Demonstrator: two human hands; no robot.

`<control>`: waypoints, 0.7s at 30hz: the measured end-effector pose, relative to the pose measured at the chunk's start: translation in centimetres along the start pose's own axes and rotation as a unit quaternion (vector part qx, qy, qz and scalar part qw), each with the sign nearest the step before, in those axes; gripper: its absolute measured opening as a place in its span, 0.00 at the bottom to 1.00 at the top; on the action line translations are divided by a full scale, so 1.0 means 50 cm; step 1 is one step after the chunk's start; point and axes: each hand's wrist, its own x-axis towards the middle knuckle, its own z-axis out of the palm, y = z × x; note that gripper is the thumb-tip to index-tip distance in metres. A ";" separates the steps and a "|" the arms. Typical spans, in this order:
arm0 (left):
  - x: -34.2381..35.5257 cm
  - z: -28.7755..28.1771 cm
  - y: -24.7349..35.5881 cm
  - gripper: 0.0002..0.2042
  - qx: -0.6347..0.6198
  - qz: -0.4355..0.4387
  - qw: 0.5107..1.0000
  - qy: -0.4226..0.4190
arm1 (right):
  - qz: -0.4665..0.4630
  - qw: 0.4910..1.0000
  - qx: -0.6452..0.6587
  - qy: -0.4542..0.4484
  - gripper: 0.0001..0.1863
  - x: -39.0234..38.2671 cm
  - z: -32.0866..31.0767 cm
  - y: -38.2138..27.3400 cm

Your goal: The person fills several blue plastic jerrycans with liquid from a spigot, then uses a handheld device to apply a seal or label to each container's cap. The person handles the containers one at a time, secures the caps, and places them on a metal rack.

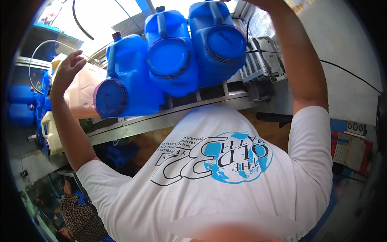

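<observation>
Cream jug [82,94], left hand [68,68] open, touching it

I see three blue jugs [173,60] of glossy, smooth, translucent plastic with ribbed caps, lying on a dull grey metal rack [209,101]. Beside them at the rack's left end, a cream jug [82,94] looks matt plastic under my left hand [68,68]. My shirt [225,177] is soft white printed cloth.

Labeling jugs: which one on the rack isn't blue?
The cream jug at the row's left end, under the left hand. The three jugs to its right are blue.
</observation>
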 end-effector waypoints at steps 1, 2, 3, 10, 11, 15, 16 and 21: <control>-0.012 0.005 0.057 0.27 -0.068 -0.004 0.998 -0.003 | 0.019 0.998 -0.041 0.047 0.29 -0.043 -0.031 0.006; -0.030 0.013 0.118 0.27 -0.055 0.081 0.995 0.018 | 0.059 0.994 -0.058 0.077 0.30 -0.090 -0.062 0.013; -0.044 0.034 0.182 0.27 -0.054 0.150 0.986 0.040 | 0.062 0.991 -0.049 0.105 0.30 -0.137 -0.084 0.025; 0.019 0.325 0.571 0.31 0.078 0.363 0.928 0.023 | 0.110 0.967 0.055 0.223 0.34 -0.446 -0.123 0.157; 0.033 0.359 0.600 0.31 0.123 0.365 0.922 0.033 | 0.134 0.964 0.058 0.224 0.36 -0.482 -0.118 0.172; 0.103 0.495 0.675 0.55 0.131 0.306 0.943 -0.012 | 0.155 0.955 0.108 0.230 0.36 -0.604 -0.082 0.205; 0.118 0.514 0.682 0.58 0.159 0.291 0.943 -0.021 | 0.162 0.952 0.115 0.232 0.36 -0.625 -0.074 0.209; 0.154 0.562 0.697 0.61 0.237 0.224 0.940 -0.097 | 0.182 0.941 0.159 0.236 0.33 -0.689 -0.062 0.223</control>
